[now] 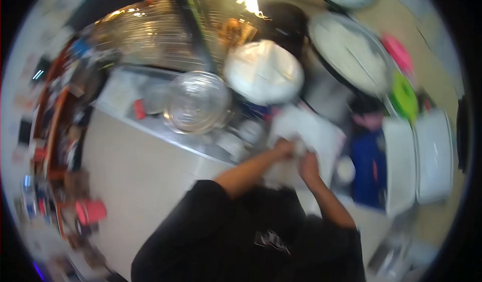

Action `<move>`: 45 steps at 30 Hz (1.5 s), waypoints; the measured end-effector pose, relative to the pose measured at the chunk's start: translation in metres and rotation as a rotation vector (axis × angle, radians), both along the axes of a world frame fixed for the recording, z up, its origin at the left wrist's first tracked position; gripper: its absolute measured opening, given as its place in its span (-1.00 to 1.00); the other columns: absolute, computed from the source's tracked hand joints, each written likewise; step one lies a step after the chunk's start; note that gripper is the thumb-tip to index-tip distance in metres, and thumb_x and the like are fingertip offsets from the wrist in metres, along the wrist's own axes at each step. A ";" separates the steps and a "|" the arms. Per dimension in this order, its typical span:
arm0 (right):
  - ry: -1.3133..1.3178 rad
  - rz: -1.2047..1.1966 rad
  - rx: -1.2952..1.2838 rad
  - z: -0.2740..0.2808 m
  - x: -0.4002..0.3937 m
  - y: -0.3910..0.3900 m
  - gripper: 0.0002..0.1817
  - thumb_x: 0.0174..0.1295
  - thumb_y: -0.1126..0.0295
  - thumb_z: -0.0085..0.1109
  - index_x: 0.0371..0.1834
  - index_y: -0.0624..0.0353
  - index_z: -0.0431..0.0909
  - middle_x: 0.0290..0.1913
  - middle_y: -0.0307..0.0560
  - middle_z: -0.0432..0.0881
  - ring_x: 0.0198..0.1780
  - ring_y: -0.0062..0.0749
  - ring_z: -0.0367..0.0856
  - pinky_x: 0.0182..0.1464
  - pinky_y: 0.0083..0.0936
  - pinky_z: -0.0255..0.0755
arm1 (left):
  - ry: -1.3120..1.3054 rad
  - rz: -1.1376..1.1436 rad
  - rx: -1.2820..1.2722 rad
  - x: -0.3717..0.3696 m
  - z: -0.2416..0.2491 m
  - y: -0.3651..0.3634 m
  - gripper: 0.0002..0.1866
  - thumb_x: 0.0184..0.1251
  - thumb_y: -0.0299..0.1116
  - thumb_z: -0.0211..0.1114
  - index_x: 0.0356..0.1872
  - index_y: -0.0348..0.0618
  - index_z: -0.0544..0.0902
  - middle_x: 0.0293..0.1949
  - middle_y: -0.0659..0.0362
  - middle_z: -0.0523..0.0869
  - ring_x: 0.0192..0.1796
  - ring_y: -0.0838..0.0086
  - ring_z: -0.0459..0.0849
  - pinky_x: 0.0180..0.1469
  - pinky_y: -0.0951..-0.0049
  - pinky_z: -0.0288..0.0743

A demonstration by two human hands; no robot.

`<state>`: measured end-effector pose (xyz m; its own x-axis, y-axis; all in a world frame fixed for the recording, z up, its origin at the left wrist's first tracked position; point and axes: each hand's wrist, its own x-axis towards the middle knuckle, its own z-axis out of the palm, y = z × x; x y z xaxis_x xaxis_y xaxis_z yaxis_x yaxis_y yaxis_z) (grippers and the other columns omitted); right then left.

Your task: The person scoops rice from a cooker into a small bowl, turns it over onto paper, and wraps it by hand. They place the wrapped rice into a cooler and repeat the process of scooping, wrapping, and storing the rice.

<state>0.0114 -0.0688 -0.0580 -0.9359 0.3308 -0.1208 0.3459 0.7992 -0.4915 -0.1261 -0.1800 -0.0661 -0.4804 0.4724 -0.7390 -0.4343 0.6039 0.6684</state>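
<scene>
While the view's blurry, here's my read:
left hand (284, 147): closed on white crumpled cloth (306, 131)
right hand (308, 164): gripping it too
tip: hold it over the steel counter (150, 126) edge, beside the clear glass bowl (197, 102)

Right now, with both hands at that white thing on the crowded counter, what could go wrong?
1. The left hand and right hand meet on a blurred white sheet or cloth; grip may slip.
2. The glass bowl and white lid-like dish stand close by; an elbow could perhaps knock them.
</scene>
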 end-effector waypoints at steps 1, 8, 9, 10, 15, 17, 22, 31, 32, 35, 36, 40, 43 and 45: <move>0.008 0.014 0.064 0.014 0.003 -0.009 -0.68 0.19 0.58 -0.04 -0.06 0.42 0.64 -0.03 0.43 0.65 0.11 0.30 0.57 0.21 0.02 0.48 | -0.215 0.235 0.011 0.009 0.009 0.002 -0.53 0.42 0.00 0.41 0.03 -0.26 0.69 -0.18 0.07 0.78 -0.24 0.38 0.74 -0.18 0.31 0.69; 0.473 -0.269 -0.505 0.102 0.013 -0.048 -0.47 0.31 0.45 0.21 0.33 0.44 0.39 0.10 0.10 0.58 0.18 -0.16 0.57 0.21 -0.27 0.48 | -0.464 0.515 0.846 0.050 0.088 -0.023 -0.58 0.54 -0.07 0.28 0.22 -0.13 0.62 0.09 0.24 0.73 0.24 0.37 0.61 0.30 0.21 0.47; 0.460 -0.338 -0.834 0.110 0.014 -0.045 -0.46 0.34 0.37 0.23 0.33 0.43 0.41 0.11 0.08 0.59 0.19 -0.23 0.55 0.22 -0.31 0.46 | -0.380 0.490 0.760 0.052 0.092 -0.029 -0.57 0.54 -0.09 0.28 0.24 -0.15 0.60 0.10 0.24 0.73 0.25 0.37 0.61 0.32 0.18 0.46; 0.445 -0.404 -1.161 0.120 0.013 -0.040 -0.44 0.37 0.29 0.25 0.33 0.42 0.42 0.12 0.05 0.59 0.20 -0.30 0.54 0.22 -0.36 0.44 | -0.297 0.464 0.676 0.052 0.099 -0.035 -0.57 0.54 -0.12 0.28 0.25 -0.16 0.59 0.11 0.23 0.73 0.25 0.37 0.61 0.33 0.16 0.45; 0.329 -0.494 -1.326 0.138 0.021 -0.025 -0.48 0.41 0.07 0.26 0.18 0.31 0.60 0.05 -0.06 0.65 0.08 -0.43 0.58 0.16 -0.46 0.44 | -0.317 0.312 0.829 0.067 0.113 -0.041 -0.60 0.42 -0.28 0.44 0.20 -0.22 0.65 0.04 0.20 0.76 0.11 0.47 0.68 0.18 0.30 0.54; 0.151 -0.377 -1.088 0.144 0.028 -0.004 -0.51 0.42 0.05 0.29 0.15 0.28 0.64 -0.06 -0.12 0.68 0.02 -0.47 0.62 0.11 -0.47 0.46 | -0.265 0.172 0.785 0.067 0.122 -0.045 -0.59 0.38 -0.36 0.47 0.19 -0.28 0.64 0.04 0.16 0.76 0.06 0.46 0.70 0.13 0.34 0.58; 0.196 -0.406 -0.411 0.159 0.058 0.014 -0.67 0.35 0.13 0.40 -0.27 0.21 0.64 -0.39 -0.25 0.61 -0.26 -0.61 0.60 -0.18 -0.53 0.50 | 0.038 -0.023 0.602 0.065 0.143 -0.037 -0.57 0.33 -0.39 0.52 0.14 -0.35 0.61 0.01 0.06 0.74 -0.05 0.47 0.73 0.01 0.43 0.62; 0.288 -0.249 -1.152 0.243 0.129 0.055 -0.49 0.15 0.25 0.55 0.11 0.18 0.56 -0.14 -0.12 0.62 -0.09 -0.42 0.63 -0.03 -0.42 0.53 | 0.416 -0.447 0.869 0.092 0.231 -0.001 -0.23 0.12 -0.46 0.63 0.35 -0.17 0.40 -0.28 0.23 0.55 -0.29 0.58 0.58 -0.23 0.52 0.49; 0.345 -0.089 -0.932 0.257 0.132 0.062 -0.49 0.20 0.23 0.51 0.13 0.21 0.55 -0.12 0.00 0.64 -0.09 -0.26 0.66 -0.05 -0.35 0.54 | 0.444 -0.469 0.831 0.100 0.246 0.010 -0.21 0.11 -0.44 0.65 0.35 -0.17 0.39 -0.28 0.23 0.55 -0.28 0.58 0.57 -0.22 0.52 0.49; 0.437 0.027 -0.602 0.289 0.146 0.084 -0.52 0.25 0.19 0.45 0.09 0.26 0.55 -0.12 0.17 0.66 -0.10 0.04 0.69 -0.06 -0.20 0.54 | 0.478 -0.540 0.763 0.118 0.281 0.044 -0.15 0.05 -0.37 0.69 0.37 -0.17 0.38 -0.27 0.21 0.56 -0.26 0.57 0.56 -0.21 0.50 0.48; 0.438 0.025 -0.581 0.297 0.155 0.093 -0.54 0.25 0.18 0.45 0.07 0.25 0.56 -0.13 0.16 0.67 -0.10 0.04 0.69 -0.07 -0.20 0.54 | 0.454 -0.569 0.770 0.123 0.288 0.055 -0.12 0.03 -0.34 0.71 0.37 -0.17 0.39 -0.26 0.20 0.57 -0.26 0.56 0.56 -0.20 0.49 0.49; 0.332 0.034 -0.603 0.342 0.184 0.155 -0.56 0.26 0.15 0.43 -0.01 0.27 0.56 -0.18 0.15 0.67 -0.10 0.09 0.69 -0.07 -0.19 0.54 | 0.574 -0.741 0.854 0.137 0.322 0.108 -0.05 -0.11 -0.19 0.78 0.35 -0.19 0.45 -0.22 0.17 0.63 -0.26 0.49 0.59 -0.16 0.41 0.52; 0.138 -0.246 -0.493 0.346 0.196 0.231 -0.46 0.26 0.01 0.41 -0.08 0.35 0.57 -0.17 0.23 0.69 -0.08 0.14 0.70 -0.04 -0.15 0.55 | 0.681 -0.631 0.799 0.134 0.298 0.135 -0.18 0.02 -0.19 0.71 0.29 -0.22 0.49 -0.25 0.13 0.69 -0.18 0.39 0.68 -0.13 0.38 0.53; -0.094 -0.425 0.074 0.315 0.189 0.283 -0.43 0.26 -0.04 0.40 -0.11 0.36 0.61 -0.29 0.19 0.71 -0.16 0.12 0.72 -0.06 -0.15 0.57 | 0.648 -0.411 0.576 0.129 0.235 0.147 -0.28 0.11 -0.21 0.65 0.25 -0.24 0.52 -0.28 0.13 0.70 -0.19 0.35 0.69 -0.12 0.37 0.54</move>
